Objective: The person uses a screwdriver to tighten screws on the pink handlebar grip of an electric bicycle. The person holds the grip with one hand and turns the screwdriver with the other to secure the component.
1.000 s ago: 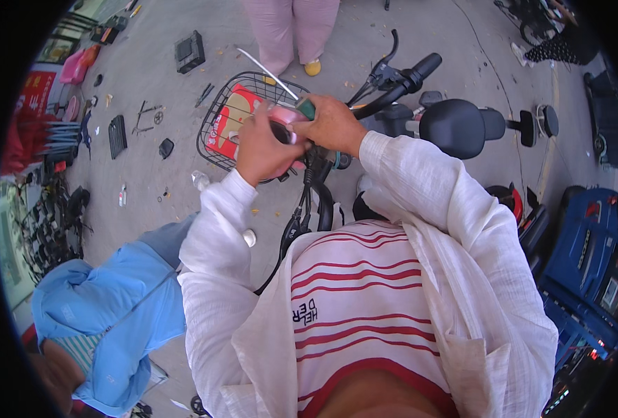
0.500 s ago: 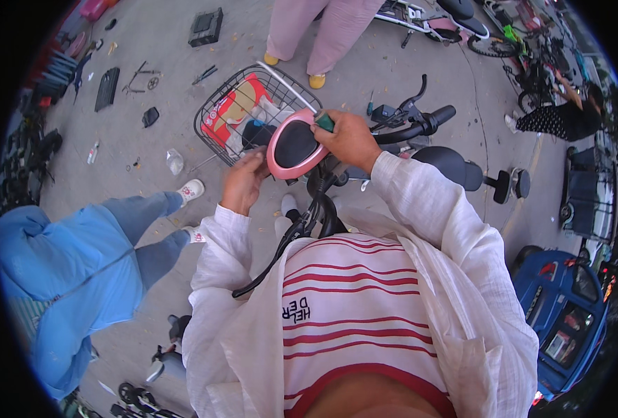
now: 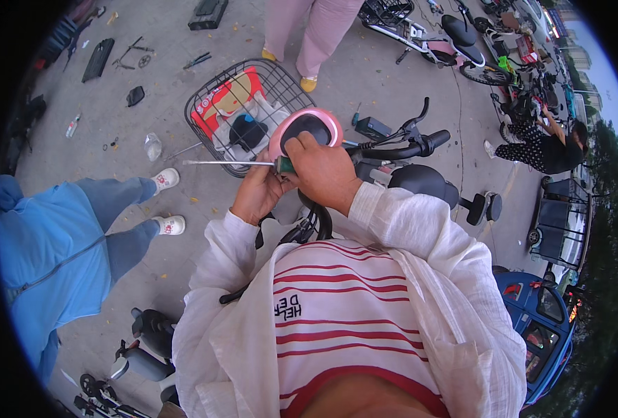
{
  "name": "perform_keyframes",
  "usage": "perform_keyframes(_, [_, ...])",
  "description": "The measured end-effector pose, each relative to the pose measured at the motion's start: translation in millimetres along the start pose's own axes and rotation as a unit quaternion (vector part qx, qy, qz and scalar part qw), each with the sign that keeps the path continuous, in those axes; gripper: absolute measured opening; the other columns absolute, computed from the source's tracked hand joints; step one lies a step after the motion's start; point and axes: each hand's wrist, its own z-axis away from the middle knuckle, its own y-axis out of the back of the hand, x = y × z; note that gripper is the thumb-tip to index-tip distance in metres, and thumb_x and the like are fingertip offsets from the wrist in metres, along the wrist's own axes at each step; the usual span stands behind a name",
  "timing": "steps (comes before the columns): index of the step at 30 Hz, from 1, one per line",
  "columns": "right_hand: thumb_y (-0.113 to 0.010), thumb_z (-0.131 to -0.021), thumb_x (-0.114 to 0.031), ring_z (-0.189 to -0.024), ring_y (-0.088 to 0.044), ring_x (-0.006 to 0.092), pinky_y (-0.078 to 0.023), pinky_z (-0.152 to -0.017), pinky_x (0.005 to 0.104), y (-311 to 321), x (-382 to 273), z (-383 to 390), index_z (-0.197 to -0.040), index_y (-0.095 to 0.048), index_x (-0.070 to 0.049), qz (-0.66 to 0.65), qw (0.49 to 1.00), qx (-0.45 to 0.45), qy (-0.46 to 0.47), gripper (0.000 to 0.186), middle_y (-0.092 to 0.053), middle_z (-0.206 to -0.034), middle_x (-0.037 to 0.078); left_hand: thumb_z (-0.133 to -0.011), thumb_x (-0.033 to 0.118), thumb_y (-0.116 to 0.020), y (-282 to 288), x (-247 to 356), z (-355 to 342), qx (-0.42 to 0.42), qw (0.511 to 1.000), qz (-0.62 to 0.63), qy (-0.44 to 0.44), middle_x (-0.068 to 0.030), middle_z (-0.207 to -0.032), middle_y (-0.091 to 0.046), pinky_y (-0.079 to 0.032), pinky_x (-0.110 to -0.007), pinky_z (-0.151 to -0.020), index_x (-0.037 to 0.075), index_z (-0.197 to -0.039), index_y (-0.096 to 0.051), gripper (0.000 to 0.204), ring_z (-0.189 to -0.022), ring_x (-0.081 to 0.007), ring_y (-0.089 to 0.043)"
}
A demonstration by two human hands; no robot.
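Observation:
A pink oval housing with a dark face [image 3: 333,127] sits at the handlebar, between the wire basket and my body. My right hand [image 3: 323,171] is closed round the green handle of a screwdriver [image 3: 232,163] while lying across the housing's near side. The long metal shaft points left, over the basket's near edge. Beneath the handle, my left hand [image 3: 256,189] has its fingers bent together against the lower left of the housing; whatever they pinch is hidden. The handlebar grip [image 3: 434,141] reaches out to the right, and dark cables [image 3: 316,224] run below my hands.
Inside the wire basket [image 3: 204,129] lie a red package [image 3: 236,97] and a dark blue item [image 3: 247,132]. A person in blue [image 3: 58,251] stands at left; another in pink trousers [image 3: 309,31] stands beyond the basket. The bike's black saddle [image 3: 424,182] is at right.
My right hand has swung the screwdriver from pointing up and away to pointing left, and come down over the housing. My left hand has moved right, close beside the right.

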Motion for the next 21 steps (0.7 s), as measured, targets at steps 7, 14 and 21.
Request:
perform_keyframes(7, [-0.076, -0.076, -0.031, -0.075, -0.069, 0.0342, -0.055, -0.063, 0.0438, 7, 2, -18, -0.095, -0.059, -0.006, 0.034, 0.999, -0.026, 0.017, 0.036, -0.065, -0.090, 0.014, -0.109, 0.029, -0.036, 21, -17, -13, -0.050, 0.996, -0.028, -0.073, -0.0048, -0.124, -0.059, -0.051, -0.029, -0.076, 0.012, -0.150, -0.032, 0.044, -0.099, -0.0142, -0.062])
perform_keyframes(14, [-0.076, -0.076, -0.032, -0.074, -0.069, 0.0330, -0.055, -0.060, 0.0429, 10, 1, -9, -0.093, -0.060, -0.006, 0.041, 0.999, -0.015, 0.014, 0.035, -0.066, -0.088, 0.013, -0.109, 0.028, -0.037, 15, -26, -8, -0.039, 0.995, 0.004, -0.090, -0.0045, -0.125, -0.059, -0.049, -0.029, -0.077, 0.013, -0.154, -0.027, 0.049, -0.102, -0.0133, -0.060])
perform_keyframes(21, [-0.075, -0.077, -0.031, -0.071, -0.068, 0.0340, -0.054, -0.058, 0.0448, 6, 2, 1, -0.095, -0.059, -0.007, 0.059, 0.998, 0.012, -0.004, 0.034, -0.064, -0.085, 0.012, -0.108, 0.026, -0.040, 7, -35, -5, -0.009, 0.991, -0.048, -0.123, -0.0050, -0.130, -0.056, -0.050, -0.033, -0.089, 0.012, -0.151, -0.034, 0.046, -0.107, -0.0160, -0.060])
